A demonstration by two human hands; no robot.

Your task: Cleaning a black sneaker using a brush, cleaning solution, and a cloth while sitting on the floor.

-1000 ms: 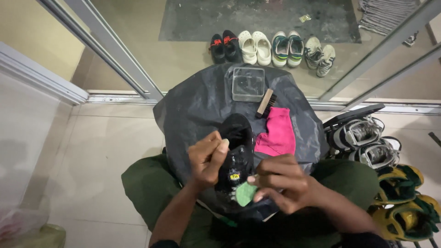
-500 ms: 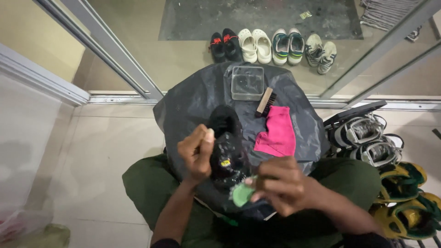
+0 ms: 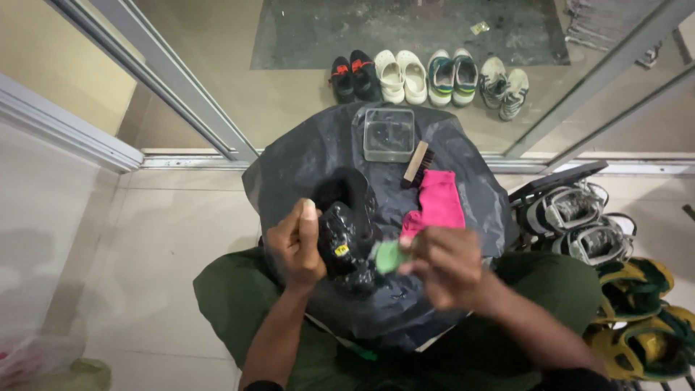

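Note:
I sit on the floor with a dark plastic sheet (image 3: 318, 152) spread over my lap and the tiles. My left hand (image 3: 295, 245) grips a black shoe (image 3: 346, 233) with a small yellow tag, holding it tilted over the sheet. My right hand (image 3: 443, 264) pinches a small green cloth (image 3: 392, 255) against the shoe's side. Just beyond my right hand lies a pink cloth (image 3: 439, 204). A wooden-handled brush (image 3: 417, 164) and a clear plastic box (image 3: 389, 134) rest at the sheet's far end.
Several pairs of shoes (image 3: 427, 76) line up beyond the glass door frame (image 3: 174, 94). White and black sneakers (image 3: 572, 221) and green-yellow shoes (image 3: 641, 318) sit at my right. A plastic bag (image 3: 36, 358) lies at lower left.
My left hand has turned the black shoe and shifted its grip. My right hand with the green cloth has risen from the shoe's lower end to its side.

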